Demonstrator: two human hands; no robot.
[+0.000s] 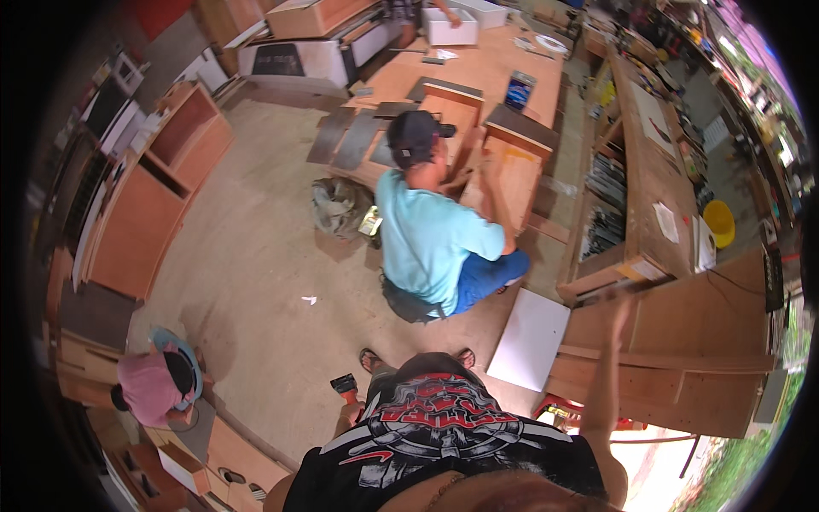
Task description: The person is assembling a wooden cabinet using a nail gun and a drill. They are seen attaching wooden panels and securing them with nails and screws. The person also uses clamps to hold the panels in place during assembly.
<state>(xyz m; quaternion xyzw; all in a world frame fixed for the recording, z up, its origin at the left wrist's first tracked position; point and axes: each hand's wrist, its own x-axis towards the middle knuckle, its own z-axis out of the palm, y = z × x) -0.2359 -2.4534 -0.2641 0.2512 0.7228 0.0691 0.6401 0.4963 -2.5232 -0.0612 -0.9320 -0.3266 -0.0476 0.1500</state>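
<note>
My left hand point(351, 413) hangs low beside my left leg, closed round the red grip of a hand tool. The head of this red-and-black tool point(345, 386) is dark and blocky; its exact kind is hard to make out. On the other side my right arm stretches forward. My right hand point(621, 305) is smeared by motion at the near end of a long wooden workbench point(648, 256), close to a brown board point(674, 328). Whether it touches or holds anything there cannot be seen.
Ahead, a person in a light blue shirt point(431, 235) sits by wooden drawer boxes point(512, 162). A white panel point(529, 340) lies right of my feet. Someone in pink point(149, 388) crouches at the left, below wooden cabinets point(141, 230). A grey bag point(339, 207) rests on the floor.
</note>
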